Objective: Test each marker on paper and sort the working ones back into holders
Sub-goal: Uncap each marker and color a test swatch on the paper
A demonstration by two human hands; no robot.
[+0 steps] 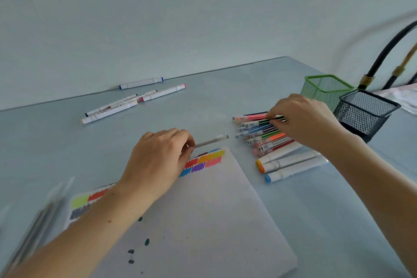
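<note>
The left hand (158,162) pinches a thin grey pen (211,141) by its near end, just over the far edge of the paper (203,221), where colour patches already stand. The right hand (304,119) has its fingertips closed on a striped marker (262,122) on top of the pile of markers (270,142), left of the green holder (325,90) and the black holder (363,113). I judge these markers light, stiff and smooth, so they roll easily; it is best to take one at the middle of the barrel, not at the cap.
</note>
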